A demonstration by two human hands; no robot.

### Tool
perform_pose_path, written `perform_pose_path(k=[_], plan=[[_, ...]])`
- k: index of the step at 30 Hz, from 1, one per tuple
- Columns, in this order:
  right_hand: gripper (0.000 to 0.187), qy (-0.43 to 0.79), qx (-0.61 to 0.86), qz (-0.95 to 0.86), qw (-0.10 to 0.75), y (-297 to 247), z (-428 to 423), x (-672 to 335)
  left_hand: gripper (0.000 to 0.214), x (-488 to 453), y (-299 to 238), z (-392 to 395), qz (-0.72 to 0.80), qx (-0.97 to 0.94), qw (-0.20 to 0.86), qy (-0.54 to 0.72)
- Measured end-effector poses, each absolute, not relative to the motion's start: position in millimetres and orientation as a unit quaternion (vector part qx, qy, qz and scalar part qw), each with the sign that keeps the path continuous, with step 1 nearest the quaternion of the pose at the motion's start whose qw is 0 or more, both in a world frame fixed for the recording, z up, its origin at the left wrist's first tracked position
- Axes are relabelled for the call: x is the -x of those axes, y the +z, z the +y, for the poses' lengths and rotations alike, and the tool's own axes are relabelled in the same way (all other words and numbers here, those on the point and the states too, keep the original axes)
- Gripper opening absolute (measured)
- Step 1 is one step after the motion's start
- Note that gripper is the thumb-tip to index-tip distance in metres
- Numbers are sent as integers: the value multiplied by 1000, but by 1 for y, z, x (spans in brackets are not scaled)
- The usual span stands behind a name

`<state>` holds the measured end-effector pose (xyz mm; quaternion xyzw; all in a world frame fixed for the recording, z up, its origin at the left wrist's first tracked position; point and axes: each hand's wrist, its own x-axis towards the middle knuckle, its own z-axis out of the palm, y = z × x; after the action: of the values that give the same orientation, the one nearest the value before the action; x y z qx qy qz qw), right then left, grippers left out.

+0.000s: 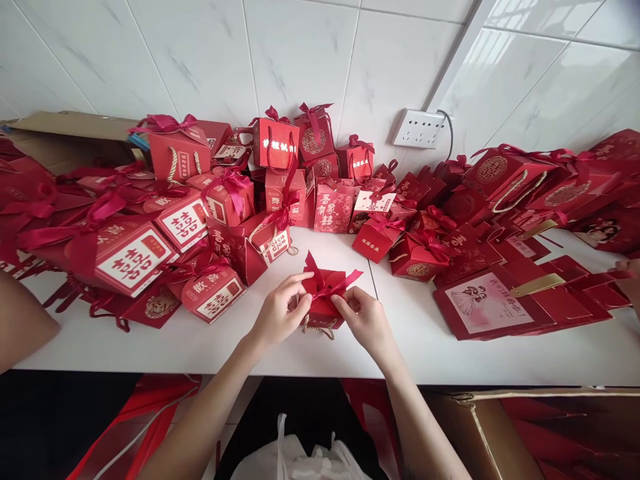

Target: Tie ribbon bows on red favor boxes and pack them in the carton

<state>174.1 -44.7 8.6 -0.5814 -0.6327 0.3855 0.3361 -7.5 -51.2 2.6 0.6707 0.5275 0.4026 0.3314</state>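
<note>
Red ribbon being pinched at both ends: left hand and right hand are both gripping it atop a small red gift box, sitting near the white table's front edge. Piles of red boxes are crowding the back edge; flat red bags are lying toward the right.

Your left hand and right hand are close together, forearms angled inward, fingertips pinched and nearly meeting.
</note>
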Motion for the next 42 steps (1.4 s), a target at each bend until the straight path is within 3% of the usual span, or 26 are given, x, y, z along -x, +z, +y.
perform_pose_path(k=[9,20,26,31,35,39,42], plan=[[44,593,480,-528,372,2,-27,-188,24,11,-2,-43,531,-667,305,424],[39,678,406,-487,371,-20,-17,-201,27,13,-14,-40,521,-609,390,453],[43,625,459,-519,360,-14,-12,-214,27,12,-16,-41,521,-602,397,457],[35,339,541,-642,424,20,-5,-206,24,11,-7,-44,530,-630,372,429],[19,214,468,-797,317,43,11,-178,21,7,-3,-45,550,-636,329,430],[18,269,390,-867,156,48,35,-157,22,2,-2,-46,567,-657,276,412],[18,338,342,-869,116,44,45,-151,20,2,-2,-48,567,-673,251,402]])
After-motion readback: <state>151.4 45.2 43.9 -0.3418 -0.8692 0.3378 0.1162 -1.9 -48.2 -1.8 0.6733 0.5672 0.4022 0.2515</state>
